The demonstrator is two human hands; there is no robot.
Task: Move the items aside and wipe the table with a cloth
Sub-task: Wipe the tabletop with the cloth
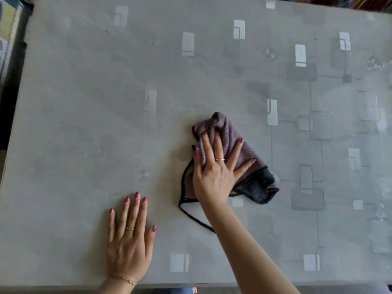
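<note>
Flat, the right hand (216, 172) presses the crumpled purple black-edged cloth (231, 145) onto the grey patterned table (84, 102); left hand (129, 240) rests flat (fingers straight), grasping nothing.

No legible text, labels, brands or numbers anywhere in view. The tabletop (84, 124) cover carries only a printed pattern of pale and grey rectangles joined by lines, no lettering.
</note>
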